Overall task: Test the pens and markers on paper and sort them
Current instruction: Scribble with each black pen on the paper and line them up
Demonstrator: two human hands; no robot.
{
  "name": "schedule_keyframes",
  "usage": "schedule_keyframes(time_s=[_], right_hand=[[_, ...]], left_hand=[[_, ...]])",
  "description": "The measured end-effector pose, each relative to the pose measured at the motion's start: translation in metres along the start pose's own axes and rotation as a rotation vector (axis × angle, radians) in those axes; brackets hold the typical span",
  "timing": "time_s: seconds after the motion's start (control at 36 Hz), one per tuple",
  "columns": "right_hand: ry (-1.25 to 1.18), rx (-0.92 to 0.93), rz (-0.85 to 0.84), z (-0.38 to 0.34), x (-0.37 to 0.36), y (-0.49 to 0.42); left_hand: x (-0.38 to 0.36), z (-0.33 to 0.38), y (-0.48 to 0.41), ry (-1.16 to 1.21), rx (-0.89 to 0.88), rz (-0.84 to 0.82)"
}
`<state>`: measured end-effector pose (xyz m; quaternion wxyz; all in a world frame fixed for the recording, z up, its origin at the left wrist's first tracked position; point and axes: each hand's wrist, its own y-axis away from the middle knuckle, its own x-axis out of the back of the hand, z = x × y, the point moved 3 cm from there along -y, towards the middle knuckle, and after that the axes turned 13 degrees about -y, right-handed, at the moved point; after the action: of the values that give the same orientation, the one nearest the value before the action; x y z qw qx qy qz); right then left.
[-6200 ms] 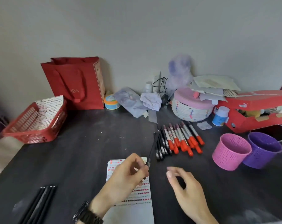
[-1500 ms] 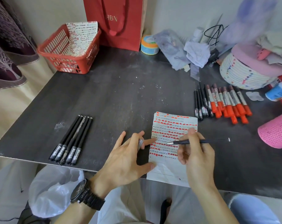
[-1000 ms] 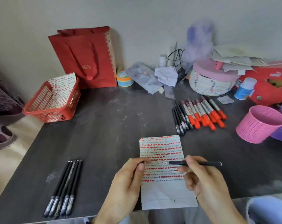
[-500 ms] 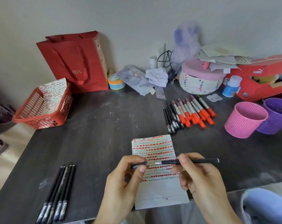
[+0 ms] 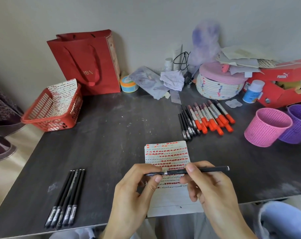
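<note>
A black pen [image 5: 206,170] is held level above the test paper [image 5: 168,156], which is covered in rows of red and dark marks. My right hand [image 5: 210,188] grips the pen's barrel. My left hand [image 5: 137,192] pinches the pen's cap [image 5: 154,174] at the pen's tip end. Several black pens [image 5: 67,197] lie side by side at the near left of the dark table [image 5: 111,131]. More black pens [image 5: 186,123] and several red-capped markers [image 5: 210,116] lie in a row further back on the right.
A pink cup [image 5: 266,126] and a purple cup [image 5: 297,123] stand at the right. A red basket [image 5: 51,109] with paper sits at the far left, a red bag [image 5: 89,61] behind it. Clutter, a woven pink-lidded box [image 5: 220,83] and a red shoebox [image 5: 282,83] line the wall.
The pen left the paper and was raised level. My left hand brought the cap to its tip, and the cap now meets the pen's tip end.
</note>
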<state>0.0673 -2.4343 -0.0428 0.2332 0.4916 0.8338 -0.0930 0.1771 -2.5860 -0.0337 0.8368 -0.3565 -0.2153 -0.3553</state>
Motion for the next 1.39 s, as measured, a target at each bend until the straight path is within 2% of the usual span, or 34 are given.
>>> schedule_keyframes(time_s=[0.25, 0.47, 0.61, 0.72, 0.86, 1.0, 1.08, 1.22, 1.31, 1.39], right_hand=[[0.023, 0.009, -0.057, 0.000, -0.014, 0.005], [-0.030, -0.032, -0.022, 0.013, -0.016, 0.007], [0.015, -0.115, -0.004, 0.029, -0.011, 0.008], [0.149, -0.182, -0.037, 0.043, -0.011, 0.008], [0.372, -0.230, -0.187, 0.056, -0.023, 0.011], [0.560, -0.250, -0.333, 0.066, -0.045, 0.007], [0.558, -0.234, -0.397, 0.073, -0.063, 0.010], [0.686, -0.008, -0.510, 0.089, -0.092, -0.001], [0.822, 0.150, -0.539, 0.103, -0.112, -0.002], [0.969, 0.378, -0.585, 0.115, -0.130, 0.001]], left_hand=[[0.003, 0.005, 0.001, -0.038, -0.106, 0.099], [0.000, -0.001, 0.012, -0.014, -0.099, 0.150], [-0.002, -0.015, 0.023, -0.047, -0.080, 0.058], [0.002, -0.029, 0.036, -0.216, -0.093, -0.031], [0.014, -0.041, 0.049, -0.424, -0.093, -0.140], [0.044, -0.057, 0.059, -0.377, 0.056, -0.123], [0.074, -0.075, 0.062, -0.325, 0.237, -0.003], [0.138, -0.112, 0.070, -0.364, 0.527, 0.254], [0.163, -0.141, 0.080, -0.392, 0.703, 0.282], [0.175, -0.162, 0.085, -0.412, 0.793, 0.250]])
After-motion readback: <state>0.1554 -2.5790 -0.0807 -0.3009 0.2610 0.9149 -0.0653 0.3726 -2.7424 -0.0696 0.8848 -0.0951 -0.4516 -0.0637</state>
